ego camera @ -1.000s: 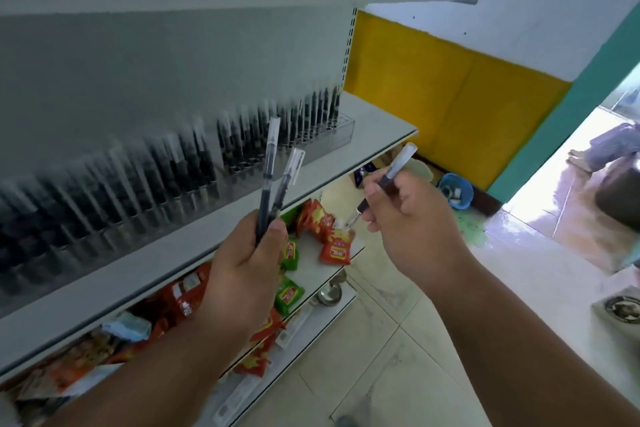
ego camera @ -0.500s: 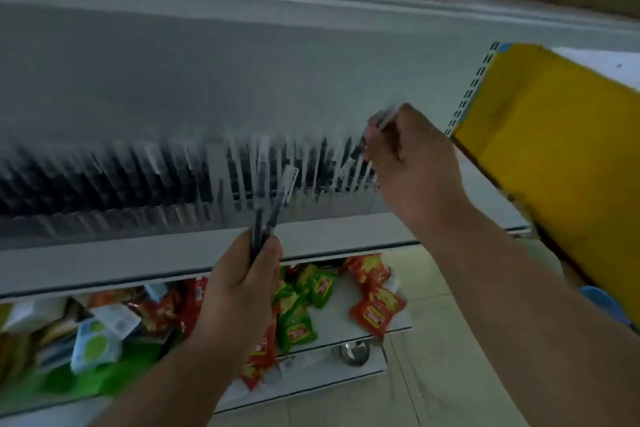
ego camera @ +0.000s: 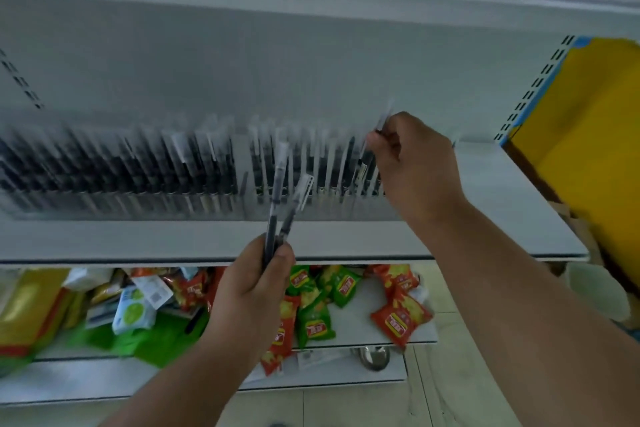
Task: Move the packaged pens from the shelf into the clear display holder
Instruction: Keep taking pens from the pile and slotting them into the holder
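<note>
Mostly blurred, clear-sleeved dark pens point(ego camera: 277, 204)

- The clear display holder point(ego camera: 194, 208) is sitting on the shelf point(ego camera: 485, 218), pens standing in it.
- The left hand point(ego camera: 256, 291) is holding two packaged pens point(ego camera: 280, 215) before the holder.
- The right hand point(ego camera: 415, 166) is pinching one pen point(ego camera: 383, 122) over the holder's right end.
- Snack packets point(ego camera: 398, 319) are lying on the lower shelf point(ego camera: 360, 326).

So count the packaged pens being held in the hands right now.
3. Two stand fanned upward in the left hand: packaged pens, in front of the clear display holder. One is pinched by the right hand at the holder's right end. Fingers may hide more.
</note>
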`<move>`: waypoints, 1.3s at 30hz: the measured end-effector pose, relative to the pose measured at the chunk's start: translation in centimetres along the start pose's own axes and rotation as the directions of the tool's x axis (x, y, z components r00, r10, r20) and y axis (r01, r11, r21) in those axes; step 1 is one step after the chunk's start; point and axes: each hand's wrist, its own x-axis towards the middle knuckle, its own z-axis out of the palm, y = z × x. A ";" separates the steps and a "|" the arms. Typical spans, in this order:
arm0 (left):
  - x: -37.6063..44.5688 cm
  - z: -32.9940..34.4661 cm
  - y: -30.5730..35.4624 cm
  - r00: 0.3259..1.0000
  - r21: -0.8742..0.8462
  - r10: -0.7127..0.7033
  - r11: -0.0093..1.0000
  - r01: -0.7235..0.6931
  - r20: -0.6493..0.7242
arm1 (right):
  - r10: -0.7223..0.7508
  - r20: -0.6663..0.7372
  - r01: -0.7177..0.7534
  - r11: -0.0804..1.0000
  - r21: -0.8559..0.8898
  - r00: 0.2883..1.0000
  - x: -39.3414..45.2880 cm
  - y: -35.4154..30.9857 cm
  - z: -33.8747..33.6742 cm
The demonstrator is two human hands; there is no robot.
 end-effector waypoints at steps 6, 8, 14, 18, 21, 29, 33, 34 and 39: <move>1.2 -1.3 0.3 0.996 -0.001 0.013 1.000 -0.013 0.090 | 0.033 0.006 -0.033 0.997 -0.067 0.999 0.1 -0.8 -0.1; 1.5 -1.6 0.2 0.993 -0.017 0.018 1.000 -0.017 0.115 | 0.076 0.105 -0.060 0.987 -0.149 0.992 -0.1 -0.8 0.3; 1.8 -2.5 0.3 0.984 -0.026 0.033 0.999 -0.029 0.177 | 0.255 0.111 -0.228 0.950 -0.211 0.961 -2.5 0.0 2.3; 1.9 -2.4 0.4 0.982 0.003 0.045 0.999 -0.046 0.186 | 0.186 -0.016 -0.184 0.979 0.086 0.982 -4.5 -2.6 0.4; 2.1 -1.3 0.8 0.971 -0.011 0.083 0.997 -0.082 0.224 | 0.134 0.277 -0.239 0.890 0.389 0.951 -5.9 -5.2 -0.5; 2.7 1.0 1.2 0.970 0.041 0.097 0.993 -0.109 0.222 | 0.252 0.149 -0.277 0.610 0.742 0.956 -3.8 -2.7 -2.6; 2.7 1.5 0.9 0.988 -0.009 0.059 0.998 -0.059 0.145 | 0.195 -0.164 -0.086 0.856 0.509 0.967 -1.4 0.0 -3.7; 2.7 1.8 1.0 0.989 -0.010 0.063 0.998 -0.062 0.134 | 0.151 -0.195 -0.059 0.910 0.410 0.969 -1.1 0.4 -3.6; 2.8 2.6 1.1 0.995 -0.007 0.052 0.999 -0.052 0.087 | -0.028 -0.140 0.042 0.994 0.102 0.990 -0.5 1.2 -2.4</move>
